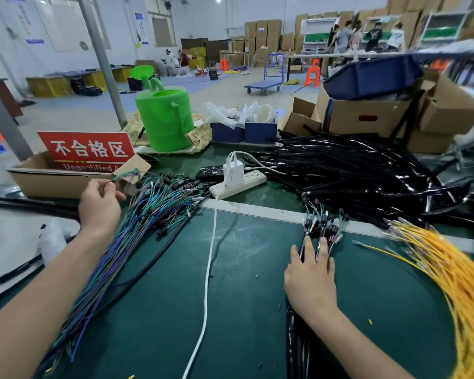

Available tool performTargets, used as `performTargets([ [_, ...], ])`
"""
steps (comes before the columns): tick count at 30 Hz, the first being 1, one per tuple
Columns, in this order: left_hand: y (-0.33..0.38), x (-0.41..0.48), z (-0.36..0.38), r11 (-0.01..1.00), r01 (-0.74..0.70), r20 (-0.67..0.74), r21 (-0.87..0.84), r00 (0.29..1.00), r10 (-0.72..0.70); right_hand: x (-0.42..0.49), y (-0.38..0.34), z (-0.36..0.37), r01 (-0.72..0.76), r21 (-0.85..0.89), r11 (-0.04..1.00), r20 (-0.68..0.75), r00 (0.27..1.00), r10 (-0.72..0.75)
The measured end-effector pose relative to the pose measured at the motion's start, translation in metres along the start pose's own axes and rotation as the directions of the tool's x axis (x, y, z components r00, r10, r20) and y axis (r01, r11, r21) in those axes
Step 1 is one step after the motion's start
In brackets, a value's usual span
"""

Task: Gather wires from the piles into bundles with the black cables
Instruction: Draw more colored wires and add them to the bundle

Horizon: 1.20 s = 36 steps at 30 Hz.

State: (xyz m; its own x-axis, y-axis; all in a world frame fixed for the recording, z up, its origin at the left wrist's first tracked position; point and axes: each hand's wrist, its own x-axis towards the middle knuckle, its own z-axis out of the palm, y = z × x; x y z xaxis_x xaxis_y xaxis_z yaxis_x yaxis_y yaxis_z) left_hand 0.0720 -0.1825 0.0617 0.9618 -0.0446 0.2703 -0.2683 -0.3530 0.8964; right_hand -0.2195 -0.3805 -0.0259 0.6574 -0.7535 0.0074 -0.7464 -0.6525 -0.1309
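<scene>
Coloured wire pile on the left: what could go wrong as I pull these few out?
1. The left hand pinches a few coloured wires from a tangled pile; neighbours may drag along.
2. The white cord lies beside that pile and could snag, tugging the power strip.
3. The right hand only presses the black cables with flat fingers; they may splay.

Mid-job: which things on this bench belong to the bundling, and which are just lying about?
Job: coloured wire pile, yellow wire pile, black cable pile, bundle under the right hand, wires pinched by the left hand.
Lying about: green watering can, power strip, red sign, white cord.
</scene>
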Motion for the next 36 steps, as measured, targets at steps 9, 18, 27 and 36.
performTargets([
  [9, 0.070, -0.088, -0.013, 0.856, -0.390, -0.043, -0.339, 0.915, 0.400, -0.013, -0.014, -0.036, 0.154, 0.258, 0.954, -0.075, 0.987, -0.139],
  [18, 0.074, -0.207, 0.044, 0.870, -0.243, 0.622, -0.428, 0.620, 0.479, -0.028, -0.016, -0.116, -0.143, 0.984, -0.105, 0.145, 0.989, 0.005],
  [27, 0.035, -0.186, 0.006, 0.927, -0.324, 0.894, -0.190, 0.334, 0.300, -0.024, 0.079, -0.138, -0.264, 0.954, -0.139, 0.274, 0.960, 0.052],
  [36, 0.063, -0.236, 0.023, 0.949, 0.150, 0.959, -0.278, 0.102, 0.265, 0.028, 0.063, -0.219, 0.173, 0.968, -0.184, -0.182, 0.983, -0.033],
])
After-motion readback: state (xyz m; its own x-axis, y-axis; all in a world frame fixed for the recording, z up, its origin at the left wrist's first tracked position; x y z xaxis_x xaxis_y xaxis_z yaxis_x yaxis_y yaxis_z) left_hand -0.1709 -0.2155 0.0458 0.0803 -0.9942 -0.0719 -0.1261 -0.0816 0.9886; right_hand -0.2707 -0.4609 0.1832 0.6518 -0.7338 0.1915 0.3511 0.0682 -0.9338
